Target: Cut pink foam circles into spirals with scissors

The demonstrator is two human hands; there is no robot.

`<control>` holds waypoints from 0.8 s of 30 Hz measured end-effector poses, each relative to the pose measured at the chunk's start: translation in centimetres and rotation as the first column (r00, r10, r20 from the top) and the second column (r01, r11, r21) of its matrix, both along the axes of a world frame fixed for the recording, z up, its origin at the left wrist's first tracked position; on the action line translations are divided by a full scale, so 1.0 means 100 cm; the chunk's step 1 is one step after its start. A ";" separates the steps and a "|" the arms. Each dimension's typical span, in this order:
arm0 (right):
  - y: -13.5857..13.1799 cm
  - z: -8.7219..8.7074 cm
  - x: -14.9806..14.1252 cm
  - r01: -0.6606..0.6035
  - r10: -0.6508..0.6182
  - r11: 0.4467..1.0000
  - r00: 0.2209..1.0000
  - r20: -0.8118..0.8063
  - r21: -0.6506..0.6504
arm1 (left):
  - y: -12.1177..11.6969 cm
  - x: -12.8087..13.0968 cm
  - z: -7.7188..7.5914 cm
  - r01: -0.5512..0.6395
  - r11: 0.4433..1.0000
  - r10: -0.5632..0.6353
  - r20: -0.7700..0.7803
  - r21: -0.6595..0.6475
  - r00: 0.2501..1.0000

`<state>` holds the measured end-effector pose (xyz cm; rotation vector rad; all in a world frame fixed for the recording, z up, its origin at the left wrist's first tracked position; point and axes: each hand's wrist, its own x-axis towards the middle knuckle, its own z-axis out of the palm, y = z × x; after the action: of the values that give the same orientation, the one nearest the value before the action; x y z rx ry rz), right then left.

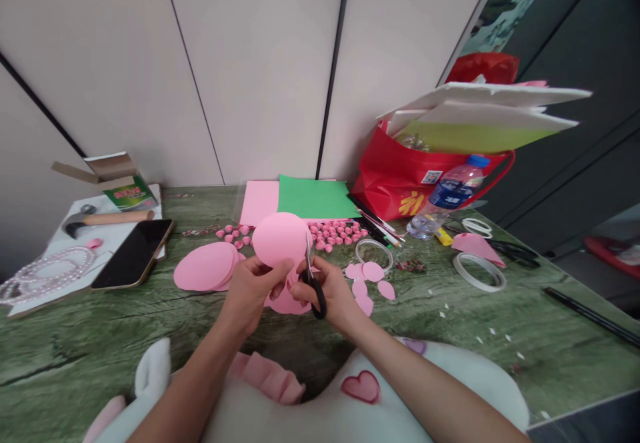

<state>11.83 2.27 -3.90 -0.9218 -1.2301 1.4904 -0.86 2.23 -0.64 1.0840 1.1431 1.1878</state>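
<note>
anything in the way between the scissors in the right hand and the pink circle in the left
Nothing visible: the scissors in the right hand are right at the right-hand edge of the pink circle, which the left hand holds by its lower edge.

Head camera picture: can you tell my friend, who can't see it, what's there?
A person's left hand holds a pink paper circle while the right hand holds black-handled scissors at its edge. On the green table around them are more pink paper cutouts and small pink balls, with a bottle and a red bag at the back right.
</note>
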 end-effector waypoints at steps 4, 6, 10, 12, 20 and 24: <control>0.000 0.000 0.000 -0.004 0.004 1.000 1.000 0.004 -0.002 | 0.000 0.001 0.002 0.030 0.999 -0.031 0.075 0.011 0.997; -0.001 0.000 0.000 -0.001 0.001 1.000 1.000 0.003 -0.004 | 0.000 0.001 0.003 0.044 0.999 -0.045 0.109 0.009 0.993; -0.003 0.000 -0.003 -0.030 0.030 0.999 0.999 -0.013 -0.014 | 0.001 0.001 0.004 0.025 0.999 -0.027 0.124 0.020 0.992; -0.003 -0.001 -0.004 -0.056 0.056 0.998 0.998 -0.011 -0.011 | 0.001 0.001 0.004 -0.001 1.000 -0.002 0.108 0.024 0.994; -0.002 0.003 -0.003 0.008 -0.007 1.000 0.997 -0.072 0.009 | 0.000 0.000 0.000 -0.001 1.000 0.001 -0.030 -0.014 1.000; -0.002 0.006 -0.002 0.021 -0.020 1.000 0.997 -0.076 0.010 | 0.000 0.000 -0.002 0.005 1.000 -0.004 -0.054 0.012 0.999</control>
<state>11.59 2.11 -3.32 -0.8606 -1.1698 1.4875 -0.89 2.27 -0.82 1.1337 1.1755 1.1694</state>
